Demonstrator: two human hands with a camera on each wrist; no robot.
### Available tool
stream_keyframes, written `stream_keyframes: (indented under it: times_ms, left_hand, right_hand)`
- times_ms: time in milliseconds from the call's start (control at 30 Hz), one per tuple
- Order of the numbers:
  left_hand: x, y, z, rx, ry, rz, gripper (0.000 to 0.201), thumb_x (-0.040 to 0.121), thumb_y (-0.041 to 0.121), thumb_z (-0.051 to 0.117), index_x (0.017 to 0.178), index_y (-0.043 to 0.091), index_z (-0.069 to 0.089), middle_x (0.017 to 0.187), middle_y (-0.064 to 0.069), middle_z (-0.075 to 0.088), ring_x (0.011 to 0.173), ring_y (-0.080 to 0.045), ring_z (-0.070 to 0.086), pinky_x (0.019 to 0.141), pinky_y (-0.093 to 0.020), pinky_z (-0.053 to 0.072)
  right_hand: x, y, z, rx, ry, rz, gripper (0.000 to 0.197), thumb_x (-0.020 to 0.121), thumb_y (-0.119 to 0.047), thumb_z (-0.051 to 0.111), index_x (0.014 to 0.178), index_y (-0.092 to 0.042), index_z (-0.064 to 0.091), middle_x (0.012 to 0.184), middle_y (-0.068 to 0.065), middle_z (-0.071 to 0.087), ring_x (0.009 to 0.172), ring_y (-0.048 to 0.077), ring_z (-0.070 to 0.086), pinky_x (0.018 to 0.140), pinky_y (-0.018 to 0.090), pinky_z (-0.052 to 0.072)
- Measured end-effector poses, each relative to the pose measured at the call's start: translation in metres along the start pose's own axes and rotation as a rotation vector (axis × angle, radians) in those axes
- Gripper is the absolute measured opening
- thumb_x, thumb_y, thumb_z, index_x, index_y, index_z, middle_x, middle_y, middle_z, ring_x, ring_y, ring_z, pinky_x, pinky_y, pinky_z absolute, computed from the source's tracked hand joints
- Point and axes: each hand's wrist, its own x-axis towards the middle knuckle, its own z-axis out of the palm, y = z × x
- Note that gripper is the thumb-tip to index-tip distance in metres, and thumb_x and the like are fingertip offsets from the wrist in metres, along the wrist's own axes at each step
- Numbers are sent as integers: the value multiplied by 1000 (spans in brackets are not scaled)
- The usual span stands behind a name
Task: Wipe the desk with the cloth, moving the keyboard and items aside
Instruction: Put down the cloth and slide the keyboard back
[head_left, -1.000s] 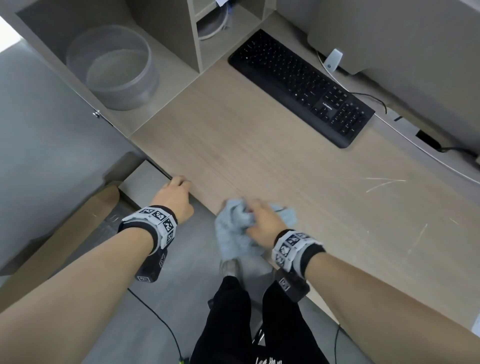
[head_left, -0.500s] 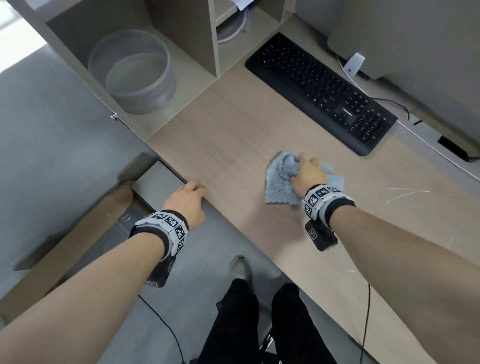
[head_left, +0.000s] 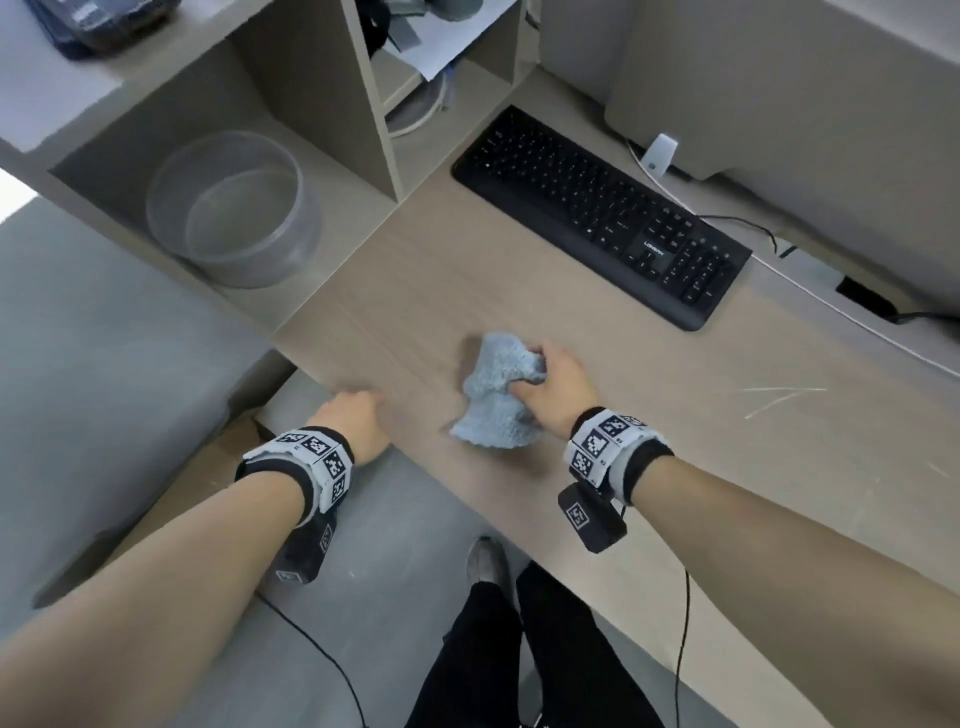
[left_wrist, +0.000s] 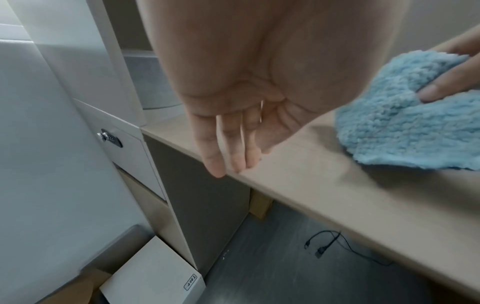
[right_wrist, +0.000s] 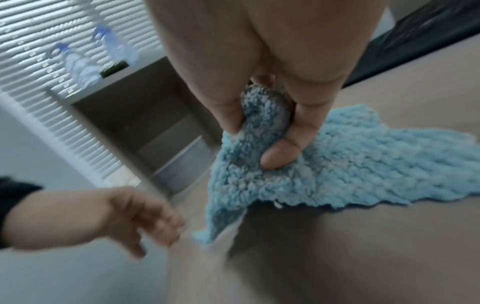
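A fluffy light-blue cloth (head_left: 493, 395) (left_wrist: 405, 127) (right_wrist: 337, 168) lies bunched on the wooden desk (head_left: 649, 415), near its front edge. My right hand (head_left: 550, 387) (right_wrist: 272, 131) grips a fold of it between thumb and fingers and presses it on the desk. My left hand (head_left: 353, 421) (left_wrist: 233, 148) (right_wrist: 145, 216) rests with straight, relaxed fingers on the desk's front edge, left of the cloth, holding nothing. The black keyboard (head_left: 602, 218) lies at an angle at the back of the desk, well beyond the cloth.
A clear round container (head_left: 228, 208) sits in the open shelf unit at the left. White and black cables (head_left: 810, 291) run behind the keyboard. Light scratches (head_left: 779, 397) mark the desk at the right. A white box (left_wrist: 153, 273) stands on the floor below.
My right hand carried the cloth from the front edge up onto the desk, then back toward me and to the left. The left hand stayed on the desk edge.
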Motion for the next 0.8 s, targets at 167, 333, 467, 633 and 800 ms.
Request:
stream_keyframes:
  times_ms: [167, 333, 467, 633, 800]
  left_hand:
    - [25, 36, -45, -78, 104, -72, 57, 79, 9, 48, 135, 20, 50, 124, -16, 64, 112, -37, 60, 102, -43, 47]
    - [48, 69, -79, -148, 214, -67, 51, 78, 8, 46, 125, 21, 57, 121, -16, 64, 111, -39, 59, 101, -41, 47]
    - [74, 87, -102, -246, 291, -39, 42, 80, 7, 47, 118, 15, 62, 121, -14, 66, 113, -38, 58, 104, -41, 45]
    - [116, 110, -132, -337, 287, -28, 40, 89, 16, 52, 128, 9, 57, 131, -16, 60, 124, -37, 51, 109, -37, 39]
    - [169, 141, -170, -413, 331, -2, 59, 89, 30, 60, 141, 5, 43, 144, -17, 47, 133, -34, 44, 111, -38, 34]
  right_hand:
    - [32, -14, -56, 290, 34, 66, 45, 82, -15, 73, 121, -16, 52, 115, 3, 60, 96, 22, 65, 72, 37, 60]
    - [39, -28, -62, 357, -181, 31, 53, 85, -11, 70, 133, -14, 48, 124, -1, 52, 108, 24, 60, 67, 42, 61]
    - [58, -9, -89, 283, -25, 150, 51, 86, -20, 69, 132, -15, 48, 125, 6, 55, 102, 27, 63, 78, 44, 60]
    - [81, 20, -127, 264, 261, 372, 57, 84, -35, 64, 134, -17, 46, 125, 3, 56, 114, 26, 58, 96, 31, 46]
    - [105, 40, -150, 345, 530, 522, 66, 89, -30, 66, 141, -4, 36, 138, 15, 48, 126, 33, 49, 105, 36, 37]
